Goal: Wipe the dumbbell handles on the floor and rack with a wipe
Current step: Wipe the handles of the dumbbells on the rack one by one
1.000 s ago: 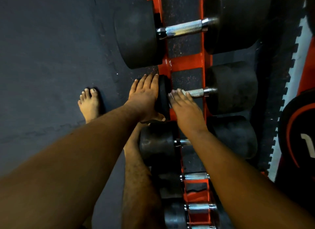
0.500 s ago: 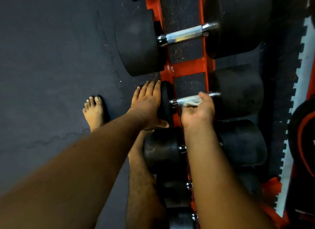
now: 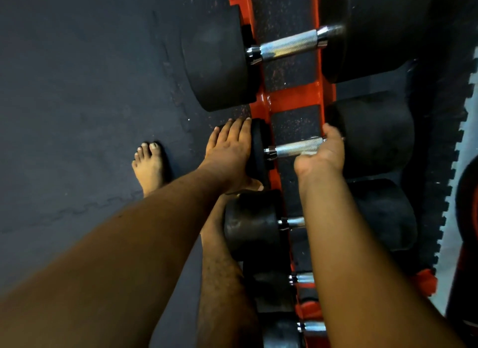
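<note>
A row of black dumbbells lies across an orange rack (image 3: 292,95). My left hand (image 3: 231,151) rests flat with straight fingers on the left head (image 3: 258,151) of the middle dumbbell. My right hand (image 3: 323,153) is curled round the right end of that dumbbell's knurled chrome handle (image 3: 294,148), next to the right head (image 3: 375,135). A pale sliver of wipe (image 3: 306,153) shows under the palm; most of it is hidden. A larger dumbbell's handle (image 3: 287,46) lies bare above.
Smaller dumbbells (image 3: 254,224) sit lower on the rack, partly behind my right forearm. My bare foot (image 3: 150,166) and a leg (image 3: 225,283) stand on the dark rubber floor (image 3: 77,101) left of the rack. A red-and-black plate (image 3: 468,205) and a white-edged mat lie at right.
My right hand slid along the handle from its left end to its right end, turning from flat on top to curled round it. The left hand stayed on the left head.
</note>
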A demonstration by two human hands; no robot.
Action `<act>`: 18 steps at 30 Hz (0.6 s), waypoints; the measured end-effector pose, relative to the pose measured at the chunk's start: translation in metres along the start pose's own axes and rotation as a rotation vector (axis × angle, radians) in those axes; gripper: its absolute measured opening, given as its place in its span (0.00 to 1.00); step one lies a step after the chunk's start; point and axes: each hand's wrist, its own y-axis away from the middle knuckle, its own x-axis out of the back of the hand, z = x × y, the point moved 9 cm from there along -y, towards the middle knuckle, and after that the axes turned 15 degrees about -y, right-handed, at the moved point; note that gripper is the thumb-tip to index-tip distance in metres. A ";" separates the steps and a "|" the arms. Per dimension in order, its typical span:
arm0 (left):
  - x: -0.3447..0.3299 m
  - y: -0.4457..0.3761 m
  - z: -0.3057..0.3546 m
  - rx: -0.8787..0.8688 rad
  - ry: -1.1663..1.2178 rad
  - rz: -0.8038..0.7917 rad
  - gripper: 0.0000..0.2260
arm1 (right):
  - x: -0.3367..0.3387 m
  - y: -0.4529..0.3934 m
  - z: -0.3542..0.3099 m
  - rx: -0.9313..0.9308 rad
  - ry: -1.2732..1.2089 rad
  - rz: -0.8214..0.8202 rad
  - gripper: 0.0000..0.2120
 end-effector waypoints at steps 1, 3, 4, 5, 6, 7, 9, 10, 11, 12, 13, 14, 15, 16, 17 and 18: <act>0.001 0.000 0.000 0.001 -0.001 -0.001 0.67 | 0.002 -0.002 0.000 -0.002 0.001 0.021 0.10; 0.001 0.000 0.000 0.004 -0.004 -0.005 0.67 | 0.004 -0.004 0.003 -0.020 0.028 0.032 0.07; 0.000 0.001 -0.001 0.006 -0.004 -0.005 0.67 | 0.004 -0.002 0.004 -0.029 0.036 0.012 0.06; 0.000 0.000 -0.001 0.006 -0.005 -0.003 0.67 | 0.005 0.000 0.005 -0.032 0.033 -0.009 0.07; -0.001 0.001 -0.002 0.008 -0.004 -0.003 0.67 | 0.008 0.002 0.006 -0.033 0.023 -0.009 0.08; -0.001 0.000 -0.001 0.009 -0.003 -0.003 0.67 | 0.012 0.002 0.006 -0.029 0.009 0.003 0.08; 0.001 0.000 0.000 0.011 -0.003 -0.002 0.67 | 0.016 -0.003 0.012 -0.052 0.002 -0.002 0.05; 0.001 0.000 0.000 0.014 -0.002 -0.002 0.67 | 0.015 -0.005 0.018 -0.073 0.006 -0.024 0.05; 0.002 0.000 0.001 0.015 -0.002 -0.005 0.67 | 0.014 -0.006 0.021 -0.079 0.013 -0.036 0.06; 0.002 0.000 0.001 0.017 -0.001 -0.010 0.67 | 0.014 -0.007 0.025 -0.078 0.017 -0.044 0.07; 0.002 0.000 0.000 0.021 -0.001 -0.015 0.67 | 0.014 -0.007 0.028 -0.079 0.015 -0.056 0.07; 0.001 0.000 0.000 0.021 -0.002 -0.017 0.67 | 0.014 -0.006 0.028 -0.091 0.005 -0.069 0.06; 0.001 0.000 0.000 0.020 -0.004 -0.017 0.67 | 0.014 -0.004 0.024 -0.106 -0.025 -0.080 0.05; 0.001 0.001 -0.001 0.022 -0.007 -0.014 0.67 | 0.013 -0.004 0.020 -0.110 -0.064 -0.083 0.05; 0.001 0.001 -0.001 0.021 -0.009 -0.008 0.67 | 0.012 -0.005 0.014 -0.098 -0.110 -0.085 0.07; 0.001 0.001 -0.001 0.021 -0.009 -0.007 0.67 | 0.012 -0.005 0.011 -0.083 -0.137 -0.082 0.08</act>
